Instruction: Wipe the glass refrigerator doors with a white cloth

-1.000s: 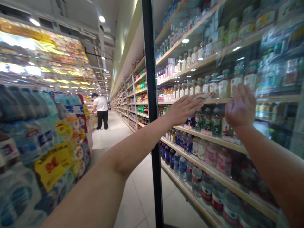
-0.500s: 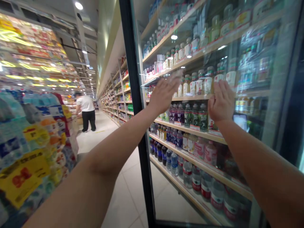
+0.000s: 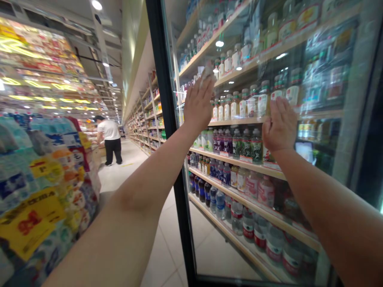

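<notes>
Left hand (image 3: 198,101): just past 12 o'clock from the view's centre; flat, fingers straight and nearly together, pointing to 1 o'clock; laid over a pale cloth (image 3: 207,73), blurred, material unclear, which sits against the glass at the fingertips.
Right hand (image 3: 279,125): 3 o'clock; flat, fingers extended and close together, thumb slightly apart at 10 o'clock of the palm; nothing seen in it; appears to rest on the glass.
Glass door (image 3: 223,257): spans 12 to 5 o'clock; black frame (image 3: 163,79) along its left edge.
Bottles (image 3: 245,145): shelved rows, beyond the glass.
</notes>
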`<action>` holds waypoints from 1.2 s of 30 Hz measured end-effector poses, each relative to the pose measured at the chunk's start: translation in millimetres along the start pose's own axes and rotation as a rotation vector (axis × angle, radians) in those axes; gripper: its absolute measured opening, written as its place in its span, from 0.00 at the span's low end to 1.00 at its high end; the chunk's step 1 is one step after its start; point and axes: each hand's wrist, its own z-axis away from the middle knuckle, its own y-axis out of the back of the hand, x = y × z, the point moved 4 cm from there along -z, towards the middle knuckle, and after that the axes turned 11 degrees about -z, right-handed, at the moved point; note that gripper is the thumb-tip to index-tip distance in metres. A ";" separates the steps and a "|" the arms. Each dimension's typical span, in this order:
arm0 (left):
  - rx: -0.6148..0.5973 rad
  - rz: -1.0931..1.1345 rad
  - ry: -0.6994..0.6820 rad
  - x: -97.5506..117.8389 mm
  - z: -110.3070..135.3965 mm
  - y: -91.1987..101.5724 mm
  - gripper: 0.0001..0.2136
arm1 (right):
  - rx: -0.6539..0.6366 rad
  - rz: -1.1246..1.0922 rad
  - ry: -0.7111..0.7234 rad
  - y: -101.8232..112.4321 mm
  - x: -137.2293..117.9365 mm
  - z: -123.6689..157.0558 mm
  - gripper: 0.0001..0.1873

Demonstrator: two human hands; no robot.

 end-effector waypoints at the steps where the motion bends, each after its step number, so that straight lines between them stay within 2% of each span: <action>1: 0.014 -0.006 0.042 -1.4 -2.2 -0.6 0.32 | -0.009 -0.005 -0.007 0.3 -0.2 0.2 0.32; 3: 0.024 -0.012 0.018 10.3 5.8 -2.0 0.32 | -0.026 -0.012 -0.025 0.9 -0.4 0.6 0.31; 4: 0.015 -0.010 -0.052 21.4 14.2 -2.7 0.32 | -0.032 -0.012 -0.032 1.1 -0.4 0.7 0.31; 6: -0.034 0.018 -0.282 44.8 32.0 -3.2 0.30 | -0.033 -0.007 -0.037 1.5 0.0 0.6 0.31; 8: -0.072 0.038 -0.431 54.2 38.4 -1.4 0.29 | -0.031 -0.004 -0.027 1.0 0.7 0.3 0.31; 9: -0.078 0.032 -0.414 51.3 34.3 0.1 0.30 | -0.027 -0.005 -0.020 0.6 1.1 0.1 0.31; 12: -0.063 -0.017 -0.105 29.6 10.9 3.9 0.31 | -0.007 -0.010 0.000 0.1 1.8 -0.2 0.31; 14: -0.067 -0.019 0.004 28.1 7.2 3.7 0.31 | -0.006 -0.019 0.000 0.5 1.6 0.1 0.31; 16: -0.086 0.009 -0.087 43.2 17.8 1.4 0.31 | -0.011 -0.027 -0.004 1.4 1.0 0.8 0.31; 19: -0.125 0.057 -0.443 69.6 39.3 -2.6 0.30 | -0.024 -0.031 -0.004 1.9 0.9 1.5 0.31; 20: -0.125 0.068 -0.501 70.4 40.0 -3.6 0.30 | -0.023 -0.031 0.002 1.6 1.4 1.5 0.31; 21: -0.118 0.077 -0.486 66.0 35.1 -4.6 0.31 | -0.022 -0.030 0.009 1.0 2.0 1.4 0.31; 22: -0.103 0.083 -0.401 57.2 25.7 -5.9 0.31 | -0.012 -0.026 0.016 0.5 2.8 1.2 0.31; 24: -0.068 0.098 -0.136 36.1 3.5 -8.9 0.32 | 0.014 -0.014 0.030 -0.2 4.0 0.7 0.31; 26: -0.046 0.107 0.042 27.8 -7.9 -11.8 0.32 | 0.024 -0.003 0.029 -0.5 4.5 0.3 0.31; 28: -0.054 0.099 0.024 39.4 -3.2 -13.1 0.32 | 0.016 -0.002 0.017 0.0 4.1 0.0 0.31; 31: -0.124 0.073 -0.312 71.3 18.5 -12.8 0.31 | -0.013 -0.011 0.003 1.0 2.9 -0.1 0.30; 32: -0.146 0.072 -0.408 75.7 22.6 -12.5 0.31 | -0.022 -0.011 -0.002 1.1 2.8 -0.1 0.30; 33: -0.157 0.076 -0.441 73.9 22.1 -12.1 0.31 | -0.030 -0.008 -0.006 1.1 3.0 -0.2 0.30; 34: -0.153 0.085 -0.409 66.5 16.8 -11.8 0.31 | -0.034 -0.001 -0.010 1.1 3.3 -0.3 0.30; 36: -0.097 0.116 -0.193 41.4 -1.8 -11.3 0.32 | -0.038 0.020 -0.013 1.0 3.8 -0.9 0.31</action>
